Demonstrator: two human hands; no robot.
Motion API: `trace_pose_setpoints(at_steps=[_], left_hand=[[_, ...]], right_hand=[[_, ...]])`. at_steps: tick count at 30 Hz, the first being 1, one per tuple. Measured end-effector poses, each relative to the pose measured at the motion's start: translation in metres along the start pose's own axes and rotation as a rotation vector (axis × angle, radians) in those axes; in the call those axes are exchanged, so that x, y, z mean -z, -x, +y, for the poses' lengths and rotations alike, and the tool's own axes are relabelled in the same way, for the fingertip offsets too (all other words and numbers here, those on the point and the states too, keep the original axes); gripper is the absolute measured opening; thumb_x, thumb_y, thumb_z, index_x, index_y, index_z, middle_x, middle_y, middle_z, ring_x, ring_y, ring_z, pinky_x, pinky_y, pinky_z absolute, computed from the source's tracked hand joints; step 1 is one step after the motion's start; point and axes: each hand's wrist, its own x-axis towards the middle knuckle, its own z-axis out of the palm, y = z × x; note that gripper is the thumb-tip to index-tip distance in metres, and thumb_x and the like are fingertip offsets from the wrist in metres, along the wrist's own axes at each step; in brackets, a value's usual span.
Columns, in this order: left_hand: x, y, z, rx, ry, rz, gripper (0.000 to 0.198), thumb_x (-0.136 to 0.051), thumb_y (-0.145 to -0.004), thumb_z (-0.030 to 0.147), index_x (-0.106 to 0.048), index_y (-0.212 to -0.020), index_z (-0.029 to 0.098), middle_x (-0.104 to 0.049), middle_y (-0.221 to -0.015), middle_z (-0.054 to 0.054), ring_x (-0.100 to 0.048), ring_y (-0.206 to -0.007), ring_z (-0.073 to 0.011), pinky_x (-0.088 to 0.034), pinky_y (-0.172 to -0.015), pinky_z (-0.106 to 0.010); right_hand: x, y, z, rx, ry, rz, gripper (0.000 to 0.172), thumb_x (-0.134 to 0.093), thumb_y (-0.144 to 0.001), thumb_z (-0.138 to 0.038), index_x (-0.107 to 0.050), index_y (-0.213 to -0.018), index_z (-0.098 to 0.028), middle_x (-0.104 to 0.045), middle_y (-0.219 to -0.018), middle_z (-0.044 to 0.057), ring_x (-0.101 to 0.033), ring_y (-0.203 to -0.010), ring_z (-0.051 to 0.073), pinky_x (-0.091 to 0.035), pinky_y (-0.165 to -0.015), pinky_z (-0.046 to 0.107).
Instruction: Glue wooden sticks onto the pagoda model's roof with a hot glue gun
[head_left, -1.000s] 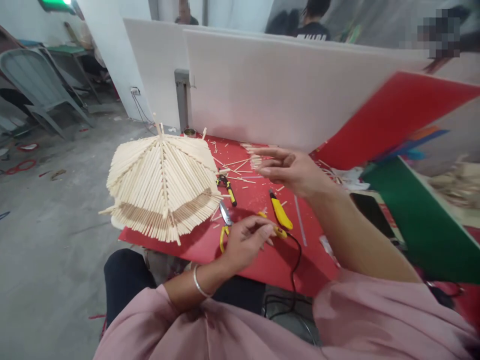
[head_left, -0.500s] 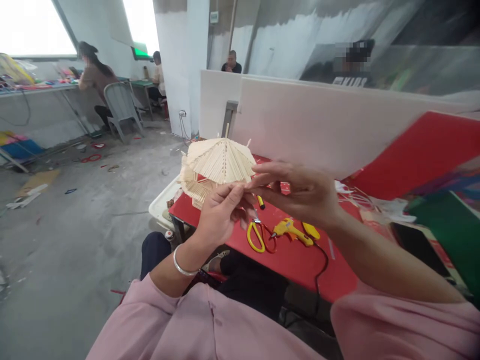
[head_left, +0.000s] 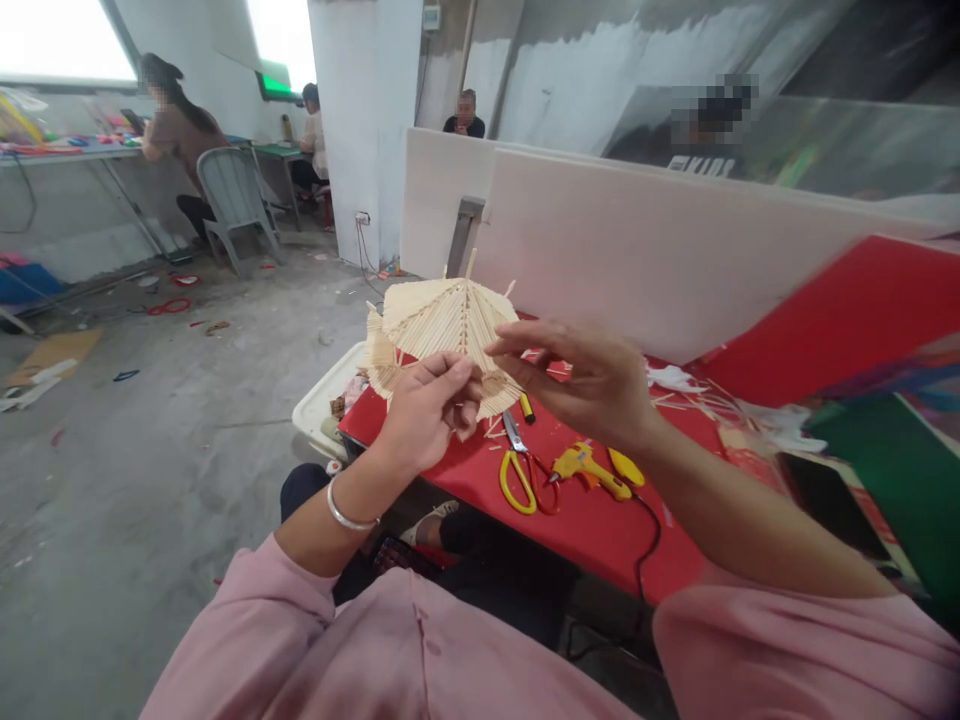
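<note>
A model pavilion of pale wooden sticks [head_left: 439,310] stands at the far end of the red table, its sloping roof ribbed and a thin stick rising from the peak. In front of its roof is my left hand [head_left: 431,415], thumb and fingers pinched together; whatever may be between them is too small or hidden to name. Just right of it, my right hand [head_left: 596,380] hovers with fingers stretched toward the roof's right edge and thumb apart, holding nothing visible. Below the hands lie scissors [head_left: 517,485] with one yellow and one red handle, and a yellow glue gun [head_left: 589,468].
On the red table [head_left: 555,525] are a yellow oval object [head_left: 625,467], loose sticks [head_left: 682,402] and a dark flat device [head_left: 832,505]. White boards [head_left: 637,250] stand behind. A white tray [head_left: 319,410] sits left. Several people are in the background.
My hands, close together before, have drawn apart. The left has shifted a little left, and more of the scissors and the model's lower roof shows. The view has moved slightly.
</note>
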Motion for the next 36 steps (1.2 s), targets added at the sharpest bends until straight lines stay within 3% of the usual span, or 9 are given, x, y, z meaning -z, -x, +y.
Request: trace_pose_setpoints(at_steps=[4,10,16,20,24,28,36], left_hand=[[-0.002,-0.009,0.012,0.193,0.064,0.073,0.022,-0.075,-0.083,0.026,-0.058,-0.075,0.015,-0.06,-0.061,0.004,-0.048,-0.04,-0.0031,-0.031,-0.032,-0.012],[-0.005,-0.016,0.022,0.293,0.081,0.097,0.022,-0.058,-0.092,0.019,-0.056,-0.071,0.014,-0.059,-0.061,0.002,-0.046,-0.039,-0.0033,-0.028,-0.032,-0.013],[-0.009,-0.024,0.033,0.367,-0.046,0.121,0.028,-0.046,-0.098,0.019,-0.053,-0.071,0.015,-0.058,-0.058,0.002,-0.043,-0.035,-0.0033,-0.026,-0.032,-0.014],[-0.006,-0.032,0.039,0.249,-0.259,0.04,0.023,-0.048,-0.098,0.022,-0.053,-0.077,0.017,-0.062,-0.059,0.002,-0.045,-0.032,-0.005,-0.024,-0.031,-0.016],[0.004,-0.04,0.042,-0.079,-0.501,0.051,0.007,-0.062,-0.091,0.018,-0.06,-0.084,0.018,-0.066,-0.069,0.003,-0.051,-0.038,-0.0046,-0.03,-0.033,-0.017],[0.01,-0.045,0.044,-0.321,-0.722,0.064,0.007,-0.071,-0.084,0.015,-0.067,-0.08,0.019,-0.066,-0.068,0.003,-0.052,-0.043,-0.0037,-0.035,-0.041,-0.017],[0.01,-0.052,0.043,-0.357,-0.785,0.041,0.011,-0.076,-0.079,0.013,-0.071,-0.072,0.02,-0.06,-0.061,0.003,-0.046,-0.049,-0.0069,-0.032,-0.048,-0.021]], right_hand=[[0.002,-0.014,0.018,0.004,0.075,-0.107,0.009,-0.067,-0.094,-0.029,-0.075,-0.096,-0.027,-0.072,-0.091,0.004,-0.064,-0.078,0.016,-0.05,-0.066,0.031],[-0.004,-0.028,0.03,0.084,0.139,-0.221,0.016,-0.059,-0.099,-0.031,-0.069,-0.088,-0.024,-0.067,-0.086,0.005,-0.059,-0.08,0.017,-0.047,-0.075,0.035],[-0.01,-0.03,0.033,0.102,0.299,-0.27,0.02,-0.051,-0.1,-0.03,-0.061,-0.085,-0.022,-0.064,-0.087,0.008,-0.054,-0.084,0.02,-0.043,-0.072,0.035],[-0.011,-0.03,0.031,-0.031,0.203,-0.228,0.018,-0.05,-0.099,-0.03,-0.055,-0.083,-0.022,-0.06,-0.087,0.007,-0.052,-0.082,0.019,-0.043,-0.072,0.034],[-0.011,-0.032,0.028,-0.29,-0.006,-0.205,0.019,-0.052,-0.097,-0.035,-0.054,-0.084,-0.023,-0.054,-0.077,0.001,-0.049,-0.074,0.015,-0.04,-0.066,0.031],[-0.011,-0.034,0.031,-0.454,-0.163,-0.237,0.025,-0.056,-0.095,-0.045,-0.056,-0.083,-0.023,-0.045,-0.065,-0.003,-0.045,-0.066,0.014,-0.038,-0.062,0.031],[-0.012,-0.032,0.035,-0.524,-0.281,-0.211,0.036,-0.061,-0.092,-0.058,-0.059,-0.082,-0.023,-0.041,-0.061,-0.005,-0.038,-0.058,0.011,-0.033,-0.053,0.029]])
